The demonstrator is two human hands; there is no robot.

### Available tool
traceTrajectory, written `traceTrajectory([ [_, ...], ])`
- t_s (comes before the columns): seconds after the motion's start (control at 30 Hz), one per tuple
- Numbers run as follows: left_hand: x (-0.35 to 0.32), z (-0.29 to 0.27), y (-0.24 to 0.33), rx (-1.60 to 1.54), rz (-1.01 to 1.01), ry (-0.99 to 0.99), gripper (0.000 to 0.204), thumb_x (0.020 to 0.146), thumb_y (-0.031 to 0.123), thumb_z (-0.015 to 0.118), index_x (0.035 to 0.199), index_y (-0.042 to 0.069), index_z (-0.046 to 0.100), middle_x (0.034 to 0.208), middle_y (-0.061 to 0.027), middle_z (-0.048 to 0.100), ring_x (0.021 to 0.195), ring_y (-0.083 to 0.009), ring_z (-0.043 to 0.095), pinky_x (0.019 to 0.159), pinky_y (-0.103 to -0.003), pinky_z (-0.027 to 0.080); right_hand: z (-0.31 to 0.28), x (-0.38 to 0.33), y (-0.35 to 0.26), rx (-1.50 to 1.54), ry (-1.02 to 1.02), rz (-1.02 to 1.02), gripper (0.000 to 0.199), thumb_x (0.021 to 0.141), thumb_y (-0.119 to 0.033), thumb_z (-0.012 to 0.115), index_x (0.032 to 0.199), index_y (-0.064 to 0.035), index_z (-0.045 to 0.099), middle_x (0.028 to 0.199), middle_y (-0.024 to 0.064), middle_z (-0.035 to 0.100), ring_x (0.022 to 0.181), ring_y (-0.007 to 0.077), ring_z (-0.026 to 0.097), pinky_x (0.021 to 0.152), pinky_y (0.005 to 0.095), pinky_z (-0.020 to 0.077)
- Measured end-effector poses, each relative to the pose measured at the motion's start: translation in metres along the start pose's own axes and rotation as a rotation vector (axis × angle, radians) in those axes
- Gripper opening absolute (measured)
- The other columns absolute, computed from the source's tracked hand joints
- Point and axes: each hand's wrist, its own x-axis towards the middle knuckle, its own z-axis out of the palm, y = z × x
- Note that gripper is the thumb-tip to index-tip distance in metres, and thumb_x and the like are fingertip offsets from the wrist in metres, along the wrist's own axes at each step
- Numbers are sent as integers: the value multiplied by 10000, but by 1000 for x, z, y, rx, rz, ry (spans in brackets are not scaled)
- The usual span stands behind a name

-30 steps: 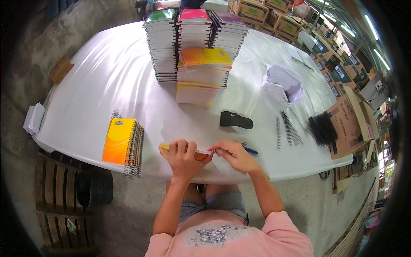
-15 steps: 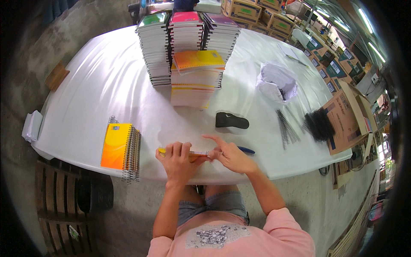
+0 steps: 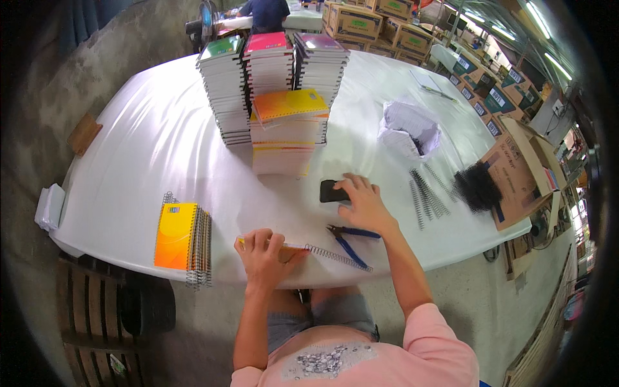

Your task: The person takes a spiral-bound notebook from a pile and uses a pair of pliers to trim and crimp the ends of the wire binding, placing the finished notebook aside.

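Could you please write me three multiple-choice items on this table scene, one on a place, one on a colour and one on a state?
1. Where do the blue-handled pliers lie?
A. On top of the notebook stacks
B. On the table between the two hands
C. Inside the cardboard box

2. What colour is the cover of the spiral notebook at the near left of the table?
A. Green
B. Black
C. Yellow-orange

3. What is the right hand doing?
A. Resting fingers on a black phone
B. Gripping the pliers
C. Hanging off the table

Answers: 1 B, they lie on the white table right of the left hand; 2 C, its cover is yellow shading to orange; 3 A, its fingertips touch the phone.
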Motion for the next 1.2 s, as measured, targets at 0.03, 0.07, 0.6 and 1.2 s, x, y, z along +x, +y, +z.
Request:
traceTrajectory([
  [0.03,1,0,2,-10,11,10,510,555,502,792,779,127,528,871,-37,483,873,-255,437,800,-441,319,6,3,16,-13,12,4,332,774,-141,578,1104,-135,548,1118,119,555,1067,316,511,858,505,377],
  [0.07,0,0,2,-40,-5,0,503,561,487,794,792,129,526,925,-43,482,903,-259,437,800,-455,316,17,5,32,39,-111,109,363,730,-116,587,1089,-140,533,1143,108,534,1095,316,478,877,524,347],
  [0.6,3,-1,-6,-215,-17,-85,514,575,457,790,788,82,510,1048,-86,474,979,-304,407,872,-515,316,16,-13,-32,1755,-542,-246,187,741,114,600,859,-30,590,1093,134,616,1105,253,540,969,374,399],
  [1.2,-6,13,-33,-545,-347,60,502,567,177,845,900,83,481,1134,-75,344,845,-180,408,753,-323,397,11,28,-57,1391,-626,98,325,578,197,598,839,6,629,1086,126,627,1067,212,557,955,333,416],
])
